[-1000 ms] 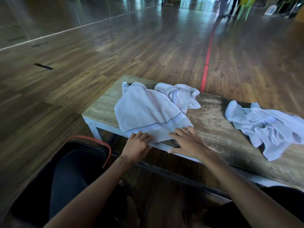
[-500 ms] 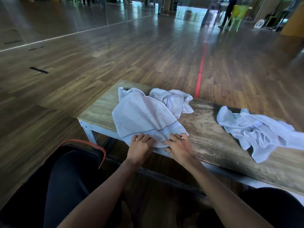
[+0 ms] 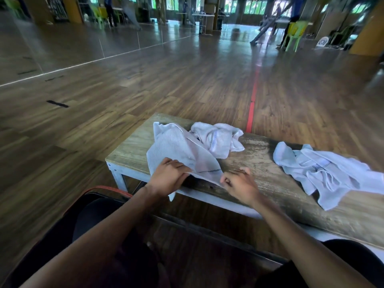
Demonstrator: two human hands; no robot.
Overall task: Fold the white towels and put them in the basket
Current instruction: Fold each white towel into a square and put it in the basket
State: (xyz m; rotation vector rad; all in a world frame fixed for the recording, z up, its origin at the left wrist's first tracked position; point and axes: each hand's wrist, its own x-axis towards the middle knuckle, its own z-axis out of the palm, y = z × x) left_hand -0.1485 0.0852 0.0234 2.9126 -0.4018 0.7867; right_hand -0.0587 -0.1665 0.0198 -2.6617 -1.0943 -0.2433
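Wooden bench (image 3: pixel 259 163): the front towel (image 3: pixel 172 146) is pinched along its near hem by the left hand (image 3: pixel 168 179) and right hand (image 3: pixel 239 183), and the fold is barely begun. The crumpled towel (image 3: pixel 218 138) behind it and the right-side towel (image 3: pixel 324 171) are left unfolded. The basket (image 3: pixel 108 189), lower left, is possibly empty.

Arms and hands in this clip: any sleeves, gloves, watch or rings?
The left forearm and right forearm are bare to the frame's edge, with no sleeve in view. The left hand and right hand wear no gloves. No watch, bracelet or ring shows.
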